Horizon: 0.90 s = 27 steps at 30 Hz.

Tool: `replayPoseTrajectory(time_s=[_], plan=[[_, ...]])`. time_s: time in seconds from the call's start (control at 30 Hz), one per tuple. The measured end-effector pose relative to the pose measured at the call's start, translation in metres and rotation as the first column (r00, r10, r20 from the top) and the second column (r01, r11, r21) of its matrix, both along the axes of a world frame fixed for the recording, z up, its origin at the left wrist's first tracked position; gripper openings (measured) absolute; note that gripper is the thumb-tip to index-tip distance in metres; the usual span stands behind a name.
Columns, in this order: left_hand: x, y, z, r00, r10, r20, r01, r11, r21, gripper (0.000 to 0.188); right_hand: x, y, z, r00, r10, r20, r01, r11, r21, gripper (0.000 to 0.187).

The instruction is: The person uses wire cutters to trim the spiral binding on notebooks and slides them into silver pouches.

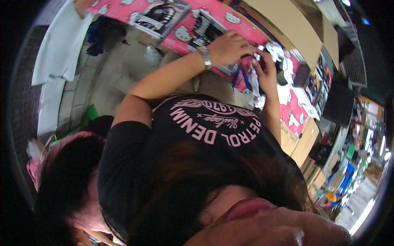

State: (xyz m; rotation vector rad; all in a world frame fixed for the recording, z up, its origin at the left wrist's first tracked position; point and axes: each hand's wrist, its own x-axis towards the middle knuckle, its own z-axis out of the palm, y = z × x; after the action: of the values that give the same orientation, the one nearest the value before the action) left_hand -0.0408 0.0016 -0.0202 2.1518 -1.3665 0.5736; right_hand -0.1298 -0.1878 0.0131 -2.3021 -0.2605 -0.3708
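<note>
In the head view, the left hand [230, 48], a metal watch [206, 57] at its wrist, bends its fingers toward those of the right hand [267, 74]; the fingertips nearly meet over small pale material, too blurred to tell whether either hand grips it; a white strip [254, 82] hangs just below the right thumb, with a blue band [246, 78] beside it, below the left fingers; white scraps [285, 78] lie just right of the right fingers; a black-and-white packet [208, 28] lies beyond the left fingers on a pink patterned cover [292, 119]; a cardboard box [287, 18] stands beyond both hands' fingers.
</note>
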Motion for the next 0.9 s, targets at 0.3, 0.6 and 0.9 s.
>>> replayPoseTrajectory(time_s=[0.3,0.6,0.9], plan=[[-0.009,-0.006,0.006,0.999,-0.019,-0.046,0.020,0.999,0.030,0.028,-0.010,0.019,0.021,0.997,-0.070,-0.032,0.068,0.995,-0.077,0.033],[-0.008,-0.002,0.014,0.992,-0.112,-0.057,0.112,0.994,-0.003,0.024,0.001,-0.227,-0.117,0.513,-0.857,0.040,0.797,0.459,-0.392,0.084],[-0.001,0.001,0.003,0.983,-0.114,-0.141,0.110,0.993,-0.038,0.022,-0.003,-0.202,-0.137,0.585,-0.788,-0.192,0.638,0.594,-0.489,0.081]])
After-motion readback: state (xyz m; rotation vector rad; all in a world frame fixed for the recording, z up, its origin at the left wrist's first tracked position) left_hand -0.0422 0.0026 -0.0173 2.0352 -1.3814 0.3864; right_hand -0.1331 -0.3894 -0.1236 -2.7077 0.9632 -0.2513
